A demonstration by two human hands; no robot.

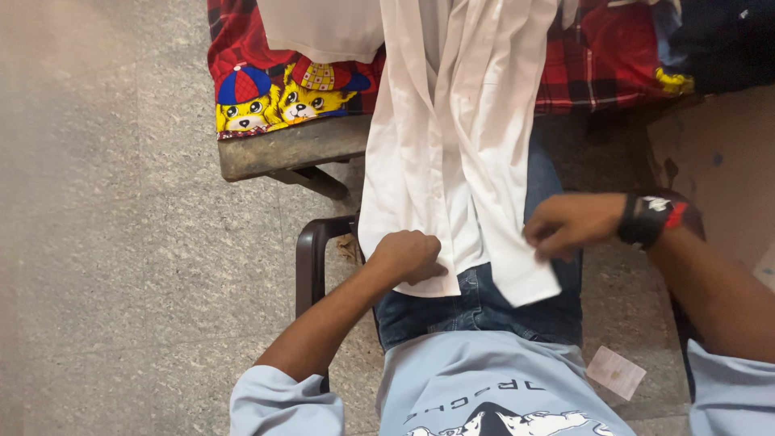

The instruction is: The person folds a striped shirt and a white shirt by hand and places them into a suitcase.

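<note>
On lap: L hand [408,257] + R hand [569,222] gripping shirt [452,153] hem

**What I can't make out from here**

The white shirt [452,145] runs off the top edge above my hands, so I can't see its collar or shoulders. My left hand [408,257] is curled with its fingertips tucked under the hem, hiding that grip. My right hand [569,222] is motion-blurred, so I can't tell whether it pinches the cloth. The surface [291,145] beyond the hands is cut off above, mostly buried under the red plaid cloth [597,64]. The paper slip [616,372] near my right elbow is too small to tell.
</note>
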